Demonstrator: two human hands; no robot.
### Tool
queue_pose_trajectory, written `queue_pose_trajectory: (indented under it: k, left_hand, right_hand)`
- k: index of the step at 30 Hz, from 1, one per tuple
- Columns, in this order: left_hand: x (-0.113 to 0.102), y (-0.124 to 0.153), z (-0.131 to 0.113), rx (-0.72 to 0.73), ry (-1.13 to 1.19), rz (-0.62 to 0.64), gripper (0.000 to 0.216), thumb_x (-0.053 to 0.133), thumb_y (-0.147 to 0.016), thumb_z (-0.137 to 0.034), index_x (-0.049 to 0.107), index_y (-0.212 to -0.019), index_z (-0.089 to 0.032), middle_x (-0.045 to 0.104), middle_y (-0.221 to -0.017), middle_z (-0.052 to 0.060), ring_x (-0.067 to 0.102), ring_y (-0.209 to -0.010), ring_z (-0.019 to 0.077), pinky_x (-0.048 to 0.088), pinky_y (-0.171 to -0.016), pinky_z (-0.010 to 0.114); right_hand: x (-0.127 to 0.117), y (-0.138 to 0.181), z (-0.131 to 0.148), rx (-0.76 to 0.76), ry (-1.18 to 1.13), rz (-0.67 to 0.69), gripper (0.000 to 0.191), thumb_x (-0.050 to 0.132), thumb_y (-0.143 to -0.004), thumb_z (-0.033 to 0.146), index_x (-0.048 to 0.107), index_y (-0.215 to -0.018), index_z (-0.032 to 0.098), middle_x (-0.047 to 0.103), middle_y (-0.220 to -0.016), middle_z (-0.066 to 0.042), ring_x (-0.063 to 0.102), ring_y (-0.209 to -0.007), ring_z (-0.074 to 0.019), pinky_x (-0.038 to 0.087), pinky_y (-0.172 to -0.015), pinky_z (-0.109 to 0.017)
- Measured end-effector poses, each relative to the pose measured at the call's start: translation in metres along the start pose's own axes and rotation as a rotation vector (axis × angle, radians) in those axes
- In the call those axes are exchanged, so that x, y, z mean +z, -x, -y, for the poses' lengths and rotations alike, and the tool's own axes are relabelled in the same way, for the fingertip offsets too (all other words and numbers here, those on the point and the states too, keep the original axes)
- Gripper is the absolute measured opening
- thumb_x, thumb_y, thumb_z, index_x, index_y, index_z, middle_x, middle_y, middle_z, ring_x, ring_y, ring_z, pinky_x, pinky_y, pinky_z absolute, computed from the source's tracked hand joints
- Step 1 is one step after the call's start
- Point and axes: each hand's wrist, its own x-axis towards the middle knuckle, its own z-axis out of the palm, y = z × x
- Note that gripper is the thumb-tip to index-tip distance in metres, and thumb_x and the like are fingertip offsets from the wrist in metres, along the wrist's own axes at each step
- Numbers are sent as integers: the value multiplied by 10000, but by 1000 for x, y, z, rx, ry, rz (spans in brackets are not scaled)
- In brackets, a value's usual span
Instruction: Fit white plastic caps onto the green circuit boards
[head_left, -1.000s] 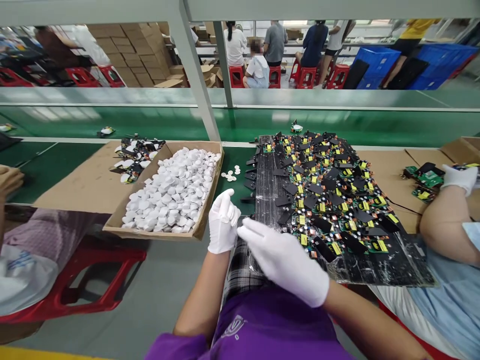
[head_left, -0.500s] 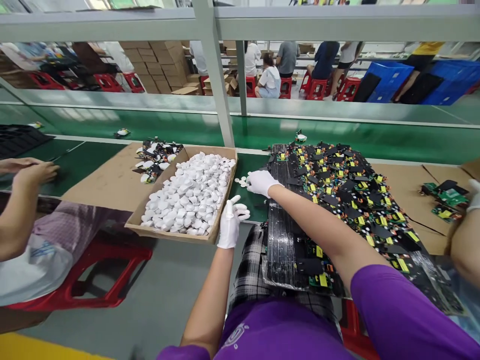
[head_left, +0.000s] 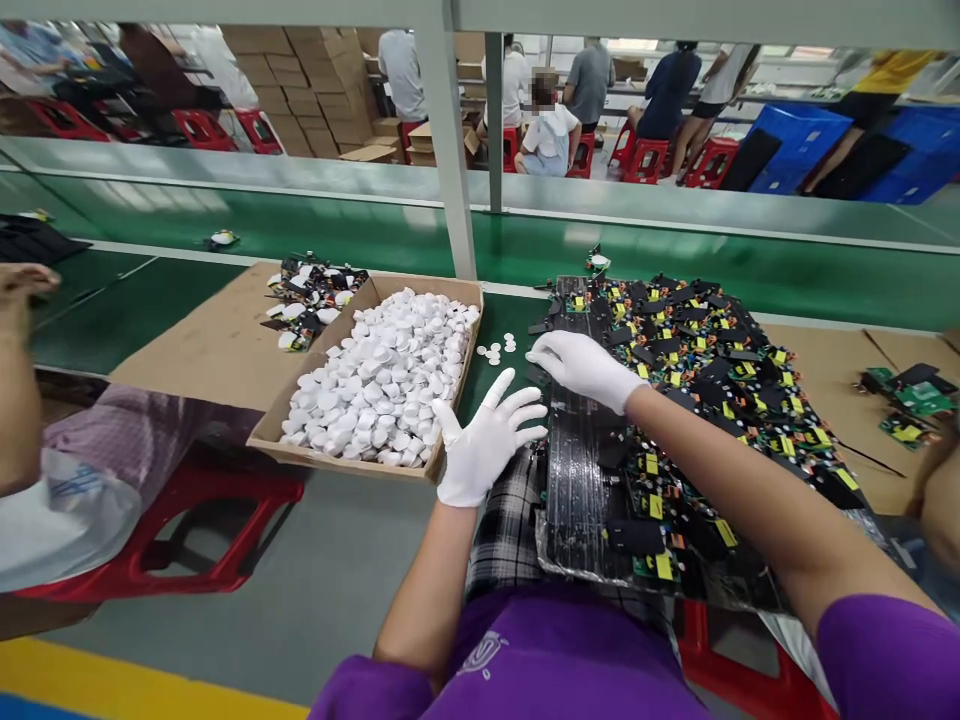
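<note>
My left hand (head_left: 484, 450), in a white glove, is open with its fingers spread, beside the right wall of a cardboard box (head_left: 281, 440). Loose white discs (head_left: 375, 380) fill that box. My right hand (head_left: 589, 370), also gloved, hovers over the left edge of a black tray (head_left: 574, 470). Its fingers are pinched together; what they hold, if anything, I cannot make out. Rows of green circuit boards (head_left: 720, 370) with yellow-labelled parts and black flaps cover the tray. Several small white discs (head_left: 495, 352) lie on the green surface between box and tray.
Assembled boards with white discs (head_left: 311, 290) are heaped behind the box on a cardboard sheet (head_left: 180, 335). A metal post (head_left: 454, 160) rises at the bench's back. A co-worker's arm (head_left: 19, 390) is at left. More boards (head_left: 911, 400) lie at right near another person.
My right hand has moved right, from the small discs to the tray edge. My left hand has turned and spread its fingers. The view has shifted slightly.
</note>
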Motion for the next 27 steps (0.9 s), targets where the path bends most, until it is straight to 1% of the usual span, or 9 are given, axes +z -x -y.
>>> queue_pose_trajectory:
  k: [3,5,8,11,15,18,21,23,27]
  left_hand:
    - [16,6,1,35,-63,36,939,364,-734,-910,576,-1340,-224,655,-1188,152,640,-1012,280,543,-827,421]
    - [28,12,4,135,-201,44,736,534,-811,-759,596,-1321,-232,680,-1129,118,649,-970,236,544,-816,361]
    - [48,22,10,278,-473,-9,462,693,-862,-449,643,-1262,-223,716,-1036,73,656,-890,172,531,-808,283]
    - [66,27,16,253,-655,-41,304,740,-834,-334,720,-1104,-197,735,-995,57,657,-831,143,524,-781,241]
    - [78,24,26,212,-706,-33,179,759,-806,-289,746,-957,-194,726,-899,26,621,-746,108,503,-704,197]
    - [80,22,31,181,-673,-34,134,769,-797,-296,750,-885,-197,712,-868,16,606,-750,101,492,-704,191]
    - [81,21,35,145,-581,-26,163,801,-765,-327,748,-857,-204,690,-813,0,592,-728,98,496,-710,201]
    - [82,21,36,134,-522,-17,178,820,-743,-336,747,-836,-204,684,-788,-6,588,-710,94,494,-691,196]
    - [80,21,38,132,-533,43,140,796,-773,-330,754,-798,-199,682,-771,-3,578,-692,100,477,-671,198]
  right_hand:
    - [-16,46,8,-68,-243,-89,257,502,-1002,342,681,-982,159,725,-1012,-45,655,-918,-137,469,-851,-227]
    - [-24,76,16,-81,-488,-128,220,549,-975,334,689,-968,164,732,-978,-35,662,-880,-139,486,-815,-238]
    - [-29,112,24,11,-755,-161,187,593,-944,327,693,-966,171,732,-921,-25,664,-833,-144,500,-762,-247]
    - [-25,136,27,124,-867,-241,187,626,-925,346,701,-961,179,720,-878,-18,647,-779,-134,492,-712,-239]
    - [-10,153,30,142,-814,-367,152,635,-925,337,702,-906,201,701,-845,-7,633,-759,-126,485,-696,-231]
    - [3,158,31,99,-674,-576,81,642,-922,260,678,-980,218,690,-872,-7,634,-770,-124,496,-709,-234]
    - [11,159,31,-64,-502,-742,245,592,-934,133,651,-1146,239,692,-952,-33,651,-848,-133,522,-777,-249]
    - [12,160,29,-164,-436,-727,315,578,-935,99,636,-1212,238,700,-1007,-54,659,-901,-138,532,-810,-253]
    - [8,163,26,-192,-380,-721,290,630,-916,121,641,-1195,199,728,-969,-62,674,-845,-139,530,-776,-242]
